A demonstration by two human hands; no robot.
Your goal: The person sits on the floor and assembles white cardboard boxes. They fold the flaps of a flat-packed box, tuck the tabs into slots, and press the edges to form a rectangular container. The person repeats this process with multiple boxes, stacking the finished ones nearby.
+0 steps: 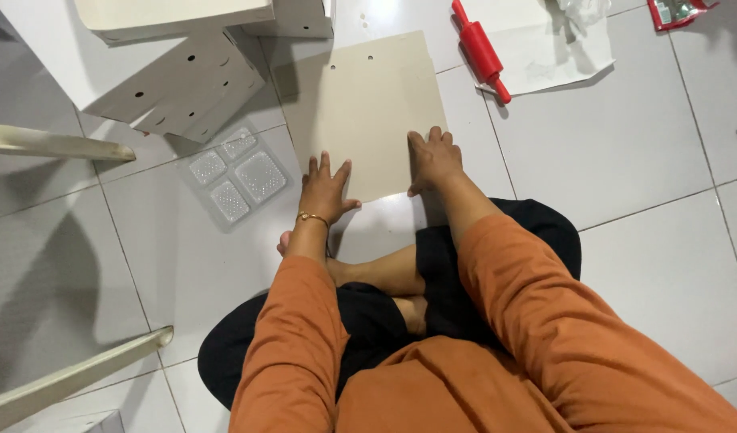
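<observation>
A flat beige panel [376,104] with two small holes near its far edge lies on the white tiled floor in front of me. My left hand [324,191] rests flat on its near left corner, fingers spread, with a thin gold bracelet at the wrist. My right hand [432,159] presses palm-down on the panel's near right edge. Neither hand grips anything. I sit cross-legged in orange sleeves and black trousers.
A clear plastic tray [236,176] with several compartments of small hardware lies left of the panel. White drilled panels [176,80] are stacked at the far left. A red-handled tool [480,50] lies on a paper sheet [545,48] at the far right. Pale rails [56,144] cross the left edge.
</observation>
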